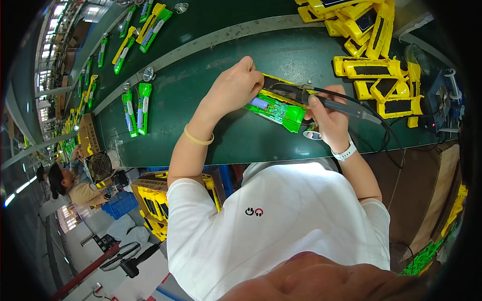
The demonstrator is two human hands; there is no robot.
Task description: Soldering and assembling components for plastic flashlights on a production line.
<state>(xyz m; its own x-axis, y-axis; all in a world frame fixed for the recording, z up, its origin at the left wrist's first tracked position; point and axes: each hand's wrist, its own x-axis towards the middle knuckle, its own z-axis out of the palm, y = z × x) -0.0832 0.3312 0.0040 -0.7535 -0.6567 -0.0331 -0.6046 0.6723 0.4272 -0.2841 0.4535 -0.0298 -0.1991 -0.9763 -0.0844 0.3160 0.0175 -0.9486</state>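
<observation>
Green benchtop (173, 95) below, steady the corded tool (346, 107) in your right hand (332, 124); your left hand (235, 88) curls, its grip unclear.

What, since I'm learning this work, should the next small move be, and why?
Perhaps guide the corded tool toward the board in the open green casing: the right hand holds it close by, and the left hand is near the casing's left end.

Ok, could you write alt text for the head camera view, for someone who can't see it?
A person's left hand and right hand work at an open green casing over a dark green table; the right holds a grey, pen-like tool. Yellow parts lie heaped at upper right; more green casings lie at left.
</observation>
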